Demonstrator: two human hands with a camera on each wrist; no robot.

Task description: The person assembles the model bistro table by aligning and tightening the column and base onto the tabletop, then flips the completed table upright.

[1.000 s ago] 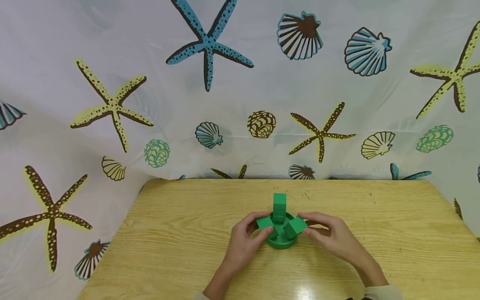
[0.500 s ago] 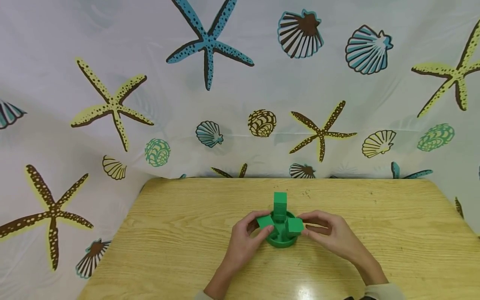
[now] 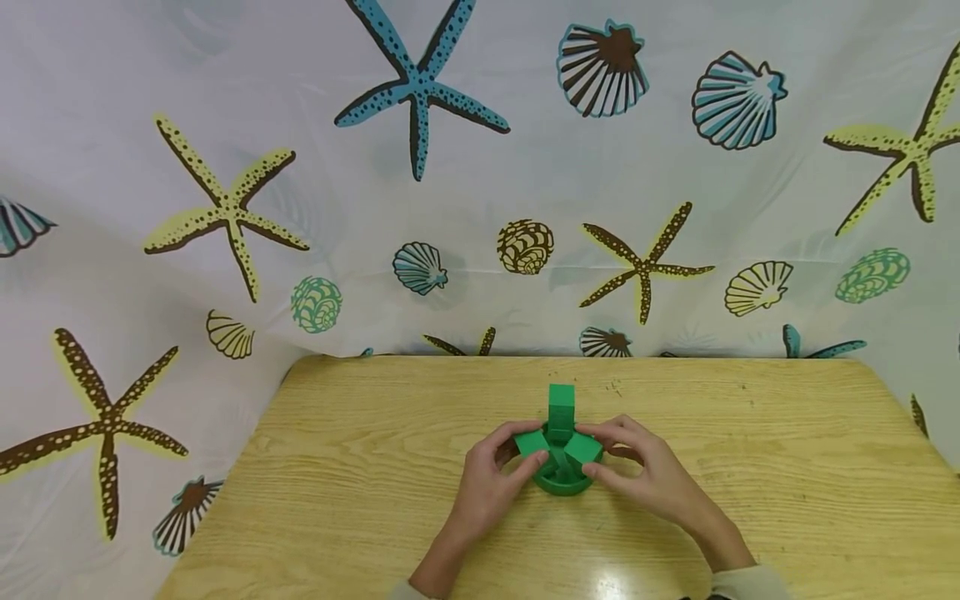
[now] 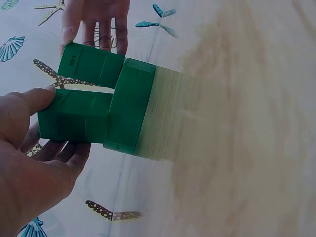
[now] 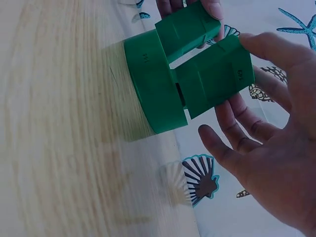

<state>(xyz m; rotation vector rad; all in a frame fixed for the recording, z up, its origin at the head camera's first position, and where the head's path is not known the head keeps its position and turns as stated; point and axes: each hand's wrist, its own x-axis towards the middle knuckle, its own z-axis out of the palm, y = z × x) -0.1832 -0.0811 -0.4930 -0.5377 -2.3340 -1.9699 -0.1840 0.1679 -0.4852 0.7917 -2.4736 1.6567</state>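
A round green base sits on the table, with three green blocks standing up from it. My left hand holds the left block between thumb and fingers. On the other side, my right hand pinches the right block, thumb at its near side and fingertips at the far side. The rear block stands untouched, taller in the head view. Small dark markings show on the right block and on the base in the right wrist view.
The light wooden table carries the green piece near its middle. Behind it and along the sides hangs a pale cloth printed with starfish and shells, which meets the table's far edge.
The right block has turned in the base, and its top has shifted left. My right hand has moved left along with it. My left hand and the left block stay nearly still.
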